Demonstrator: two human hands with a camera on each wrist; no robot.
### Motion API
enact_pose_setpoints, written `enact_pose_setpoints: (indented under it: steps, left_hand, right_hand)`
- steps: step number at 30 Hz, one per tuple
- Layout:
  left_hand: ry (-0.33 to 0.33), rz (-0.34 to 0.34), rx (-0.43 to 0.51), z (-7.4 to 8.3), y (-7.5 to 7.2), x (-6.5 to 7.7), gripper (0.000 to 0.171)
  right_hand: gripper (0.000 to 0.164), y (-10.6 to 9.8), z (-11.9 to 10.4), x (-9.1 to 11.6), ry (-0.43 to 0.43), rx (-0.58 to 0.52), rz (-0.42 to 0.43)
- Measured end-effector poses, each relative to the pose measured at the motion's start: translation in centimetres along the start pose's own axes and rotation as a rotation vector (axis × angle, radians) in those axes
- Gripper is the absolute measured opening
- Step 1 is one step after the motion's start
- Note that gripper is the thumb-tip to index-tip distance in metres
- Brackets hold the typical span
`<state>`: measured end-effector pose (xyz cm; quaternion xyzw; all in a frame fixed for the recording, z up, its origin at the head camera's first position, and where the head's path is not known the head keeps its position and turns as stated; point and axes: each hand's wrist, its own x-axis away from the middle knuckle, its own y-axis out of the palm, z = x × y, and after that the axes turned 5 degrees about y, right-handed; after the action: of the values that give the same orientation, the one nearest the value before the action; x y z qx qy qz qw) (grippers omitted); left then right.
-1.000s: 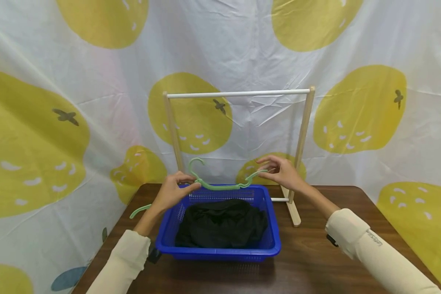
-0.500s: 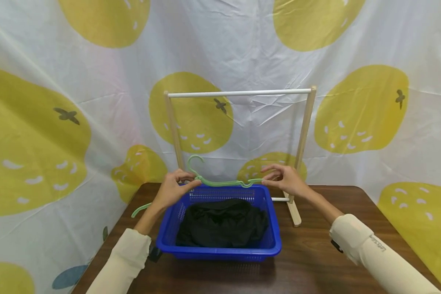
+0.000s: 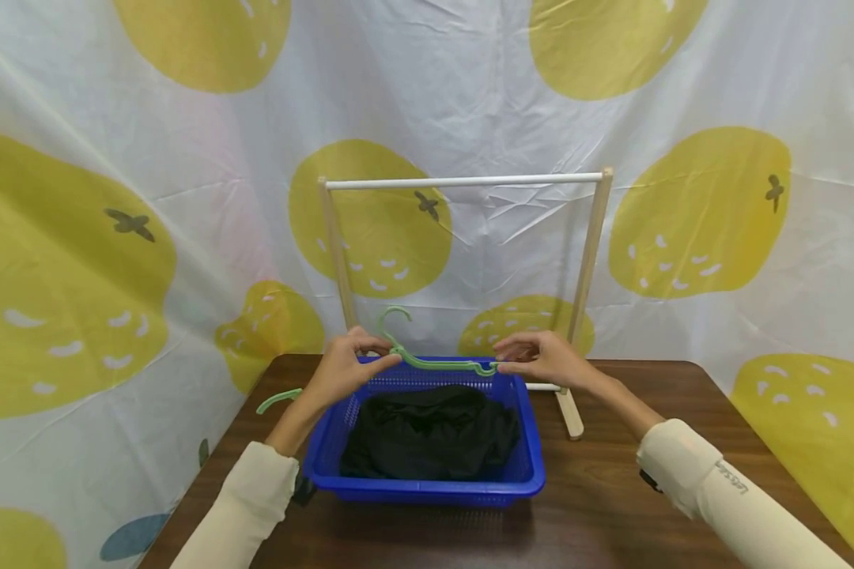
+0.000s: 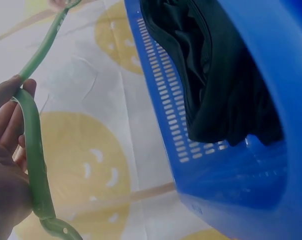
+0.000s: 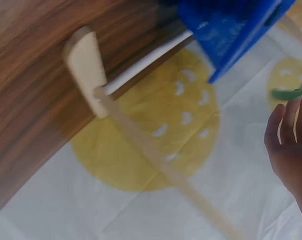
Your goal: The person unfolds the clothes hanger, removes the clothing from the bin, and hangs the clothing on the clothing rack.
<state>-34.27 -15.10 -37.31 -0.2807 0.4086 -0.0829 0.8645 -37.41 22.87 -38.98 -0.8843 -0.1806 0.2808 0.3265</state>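
A creased white cloth (image 3: 427,95) — printed with big yellow fruit (image 3: 700,217) — hangs behind a brown table (image 3: 626,458).

Curtained tabletop nook, kind of building unclear: fruit-print cloth (image 3: 484,95) hung like wall behind wood-grain table (image 3: 626,482).

The hanger (image 3: 441,364) looks like smooth plastic with a slight sheen. The basket (image 3: 427,487) is smooth plastic too, faintly glossy, its walls perforated. In it lies soft, folded black cloth (image 3: 427,435) with a muted sheen. The rack (image 3: 589,261) has pale, matt wooden posts and a smooth white rail. The surface (image 3: 633,442) shows dark wood grain, softly reflective. The curtain (image 3: 512,63) is creased, printed fabric; the sleeves (image 3: 761,506) are matt cloth.
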Motion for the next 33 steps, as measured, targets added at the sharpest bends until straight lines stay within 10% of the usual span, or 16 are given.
enact_pose_setpoints:
  steps: [20,33]
  left_hand:
    - [0.055,-0.046,-0.022,1.9,3.3,-2.3,0.020]
    - [-0.016,-0.141,-0.090,0.8,1.1,-0.5,0.025]
  right_hand:
    - [0.021,3.2,-4.9,-2.5,-0.146,0.036,-0.012]
    - [0.018,1.1,-3.3,-1.6,-0.049,-0.070,0.025]
